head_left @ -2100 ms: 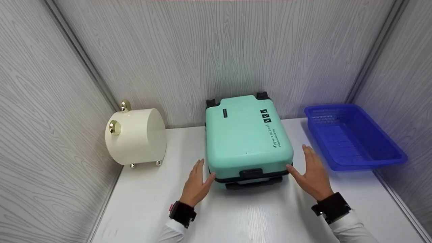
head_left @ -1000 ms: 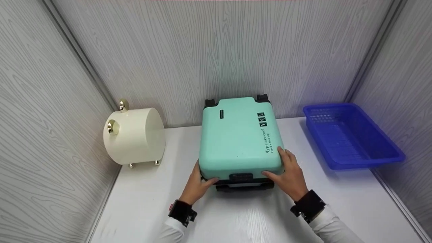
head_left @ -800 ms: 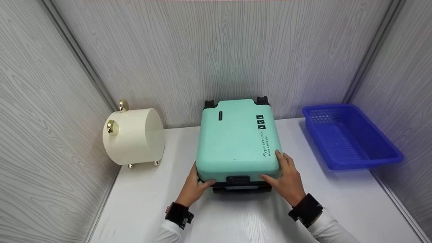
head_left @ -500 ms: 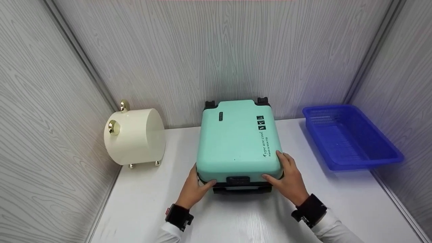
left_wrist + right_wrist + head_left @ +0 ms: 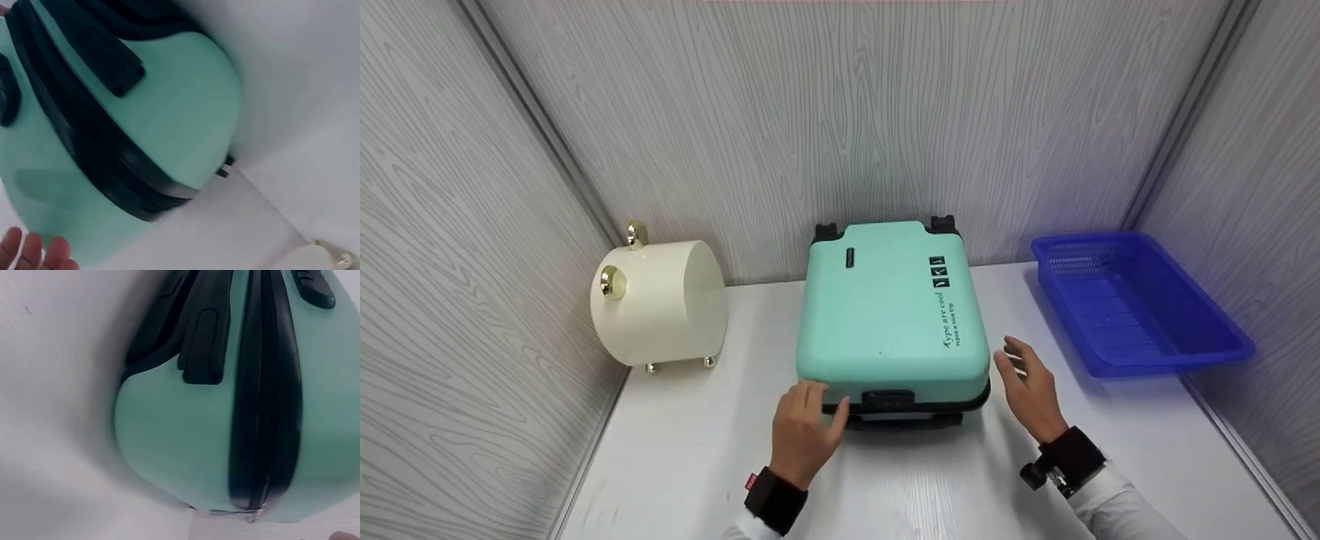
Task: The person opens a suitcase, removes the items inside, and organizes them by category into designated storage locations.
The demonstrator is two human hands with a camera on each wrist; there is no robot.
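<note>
A mint-green hard-shell suitcase (image 5: 885,315) lies flat in the head view, its wheels towards the back wall and its black carry handle (image 5: 888,399) facing me. My left hand (image 5: 802,431) is at its front left corner with fingers loosely bent; I cannot tell whether they touch the shell. Off the right side, my right hand (image 5: 1031,390) is apart from the case, fingers relaxed and holding nothing. Left fingertips (image 5: 56,250) show before the green shell in the left wrist view. Metal zipper pulls (image 5: 253,516) hang at the black seam in the right wrist view.
To the left stands a cream drum-shaped box (image 5: 649,315) with gold knobs and small gold feet. A blue plastic basket (image 5: 1177,366) sits at the right. Wood-grain panels (image 5: 885,112) enclose the white table (image 5: 682,457) at the back and sides.
Both hands first gripped the suitcase's front corners and drew it slightly left and towards me. Since then they have let go: the right hand moved right, the left turned over the front left corner.
</note>
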